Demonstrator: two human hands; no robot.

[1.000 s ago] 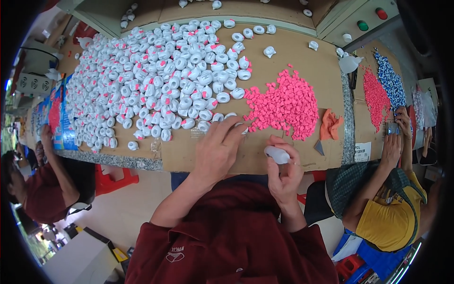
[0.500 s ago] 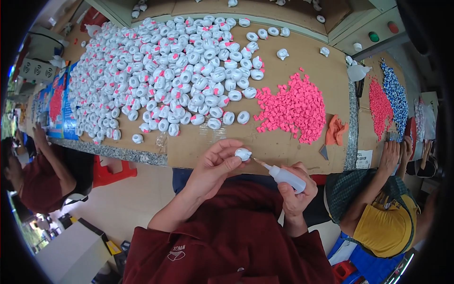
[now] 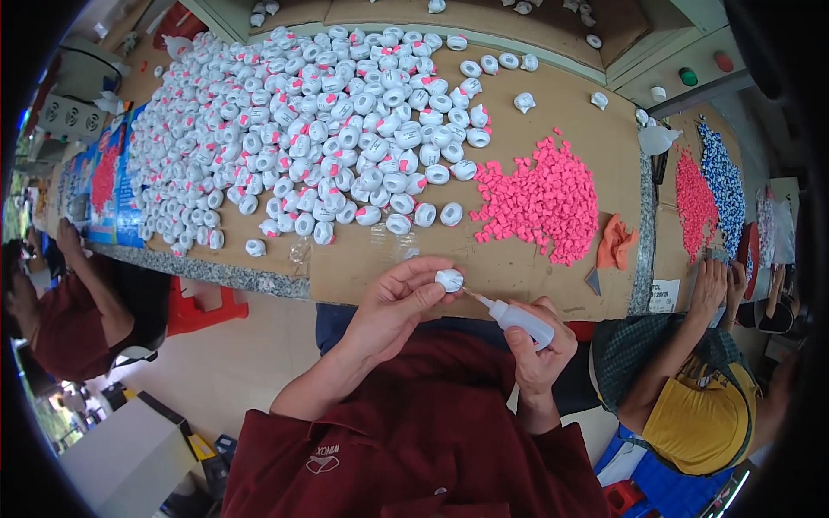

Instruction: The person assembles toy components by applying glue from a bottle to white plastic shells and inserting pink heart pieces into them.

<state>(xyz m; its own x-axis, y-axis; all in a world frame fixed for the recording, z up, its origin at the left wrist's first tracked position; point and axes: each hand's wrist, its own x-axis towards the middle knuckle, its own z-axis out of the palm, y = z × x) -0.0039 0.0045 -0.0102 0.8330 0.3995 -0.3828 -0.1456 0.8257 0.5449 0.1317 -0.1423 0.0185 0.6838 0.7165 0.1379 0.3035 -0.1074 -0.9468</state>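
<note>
Between the thumb and fingers of my left hand [image 3: 401, 298] is a small white toy head [image 3: 449, 280], rounded, with little ears. My right hand [image 3: 544, 350] grips a translucent squeeze bottle [image 3: 524, 322] tilted toward the toy head. The bottle's thin nozzle tip [image 3: 475, 295] is at or very near the head's right side; whether it touches I cannot tell. Both hands are just in front of the cardboard-covered table edge. Beyond them lies a heap of small pink pieces [image 3: 553, 203]. A large pile of similar white heads [image 3: 345, 129], many with pink parts, spreads to the left.
An orange cloth scrap [image 3: 616, 242] and a small grey blade-like piece [image 3: 593, 281] lie right of the pink heap. A shelf [image 3: 484, 22] stands behind. Co-workers sit at left [image 3: 86, 319] and right [image 3: 691, 406]. A red stool [image 3: 207, 306] is on the floor.
The view has shifted slightly. The toy head is turned a little in my left fingers, while the bottle stays pointed at it in my right hand.
</note>
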